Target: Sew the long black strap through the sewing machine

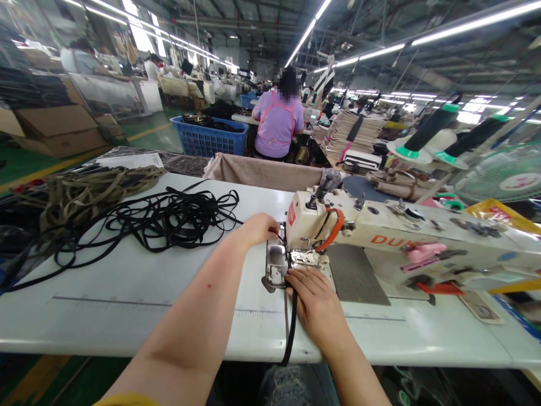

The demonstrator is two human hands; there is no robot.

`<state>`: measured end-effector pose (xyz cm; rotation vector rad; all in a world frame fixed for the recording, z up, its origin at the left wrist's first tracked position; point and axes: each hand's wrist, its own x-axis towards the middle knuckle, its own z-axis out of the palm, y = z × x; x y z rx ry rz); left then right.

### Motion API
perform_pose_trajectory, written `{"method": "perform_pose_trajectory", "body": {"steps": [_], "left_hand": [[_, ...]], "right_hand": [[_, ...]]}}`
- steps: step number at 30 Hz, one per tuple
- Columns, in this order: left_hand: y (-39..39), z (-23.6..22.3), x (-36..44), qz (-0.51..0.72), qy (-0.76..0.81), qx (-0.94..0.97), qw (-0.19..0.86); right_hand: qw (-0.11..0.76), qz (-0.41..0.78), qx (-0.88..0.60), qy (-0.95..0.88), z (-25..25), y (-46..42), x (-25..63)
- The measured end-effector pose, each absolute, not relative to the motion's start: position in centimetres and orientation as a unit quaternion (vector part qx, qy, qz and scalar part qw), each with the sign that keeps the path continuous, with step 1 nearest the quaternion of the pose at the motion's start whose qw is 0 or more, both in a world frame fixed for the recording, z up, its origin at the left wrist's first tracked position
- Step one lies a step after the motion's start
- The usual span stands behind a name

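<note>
A cream sewing machine [380, 237] stands on the white table [127, 304]. A narrow black strap [291, 327] runs from the table's front edge up to the needle plate [276, 270]. My right hand [315, 301] lies on the strap just in front of the presser foot, fingers pressed down on it. Behind the needle, my left hand [260, 228] pinches the strap where it leaves the machine. A tangled heap of black strap [169, 217] lies to the left of that hand.
Olive straps [80, 194] are piled at the far left. A person in a purple top [276, 121] sits beyond the table by a blue basket [209, 138]. Thread cones [431, 127], a fan [505, 177] and stacked pieces [350, 132] stand right.
</note>
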<state>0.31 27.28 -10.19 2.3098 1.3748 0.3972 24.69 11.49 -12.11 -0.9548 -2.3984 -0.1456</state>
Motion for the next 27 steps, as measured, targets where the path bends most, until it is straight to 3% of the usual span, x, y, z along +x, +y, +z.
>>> {"method": "perform_pose_trajectory", "body": {"steps": [9, 27], "left_hand": [[27.2, -8.4, -1.5, 0.148, 0.521, 0.838, 0.061], [26.7, -7.3, -4.6, 0.223, 0.646, 0.73, 0.009]], "right_hand": [[0.275, -0.038, -0.361, -0.89, -12.0, 11.3, 24.7], [0.275, -0.048, -0.362, -0.89, -12.2, 11.3, 24.8]]}}
